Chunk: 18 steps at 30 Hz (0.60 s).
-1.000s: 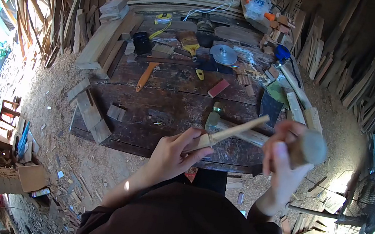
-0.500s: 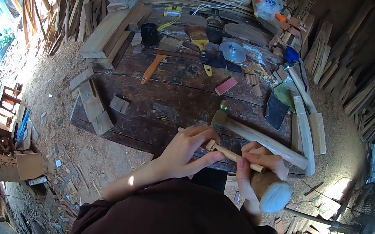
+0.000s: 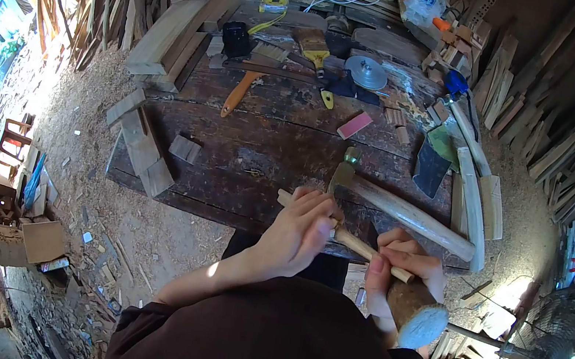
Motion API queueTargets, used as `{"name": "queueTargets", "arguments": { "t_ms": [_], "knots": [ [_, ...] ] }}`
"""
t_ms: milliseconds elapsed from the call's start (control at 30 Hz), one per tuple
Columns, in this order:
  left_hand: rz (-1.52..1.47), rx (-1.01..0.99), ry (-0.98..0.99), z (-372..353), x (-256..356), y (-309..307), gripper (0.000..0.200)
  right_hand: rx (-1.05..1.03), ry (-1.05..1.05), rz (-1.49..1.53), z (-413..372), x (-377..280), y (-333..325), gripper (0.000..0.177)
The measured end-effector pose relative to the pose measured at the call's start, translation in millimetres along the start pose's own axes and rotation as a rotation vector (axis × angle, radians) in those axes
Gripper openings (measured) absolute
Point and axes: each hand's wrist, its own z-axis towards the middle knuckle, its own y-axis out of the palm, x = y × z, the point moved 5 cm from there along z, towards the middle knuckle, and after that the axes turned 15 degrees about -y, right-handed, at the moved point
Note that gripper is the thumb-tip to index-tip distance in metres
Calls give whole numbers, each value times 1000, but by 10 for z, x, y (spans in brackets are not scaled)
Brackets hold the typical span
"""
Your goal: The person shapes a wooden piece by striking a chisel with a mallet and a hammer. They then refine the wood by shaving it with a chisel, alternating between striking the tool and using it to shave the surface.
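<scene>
A slim, pale wooden stick slants between my hands above the bench's near edge. My left hand is wrapped round its left part, with a short end poking out past the fingers. Closer to the other end, my right hand pinches the stick between thumb and fingers. Just beyond both hands lies a hammer, its metal head pointing left and its wooden handle running right. Below my right hand, a rounded brown object with a pale bluish end overlaps the wrist.
The dark wooden bench carries an orange-handled tool, a wide brush, a metal disc, a pink block and a tape measure. Sandpaper and curved wood pieces lie right. Shavings cover the floor.
My left hand has slid along and closed round the stick, covering the notched part that showed before. The view has shifted slightly; my right hand keeps its pinch.
</scene>
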Motion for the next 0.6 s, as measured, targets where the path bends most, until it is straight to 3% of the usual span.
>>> {"name": "queueTargets", "arguments": {
  "t_ms": [100,200,267,400,600],
  "knots": [
    [-110,-39,-90,-8,-49,-6,31,87,80,16,-63,66,-34,19],
    [-289,109,-70,-20,71,-92,23,100,88,4,-55,76,-45,18],
    [28,221,76,-65,187,-174,17,101,108,-4,-52,63,-41,17],
    [-8,329,114,-153,185,-187,24,127,134,1,-54,72,-14,15],
    [-255,272,-79,-158,38,-173,18,127,142,-1,-155,162,-34,18]
  ]
}}
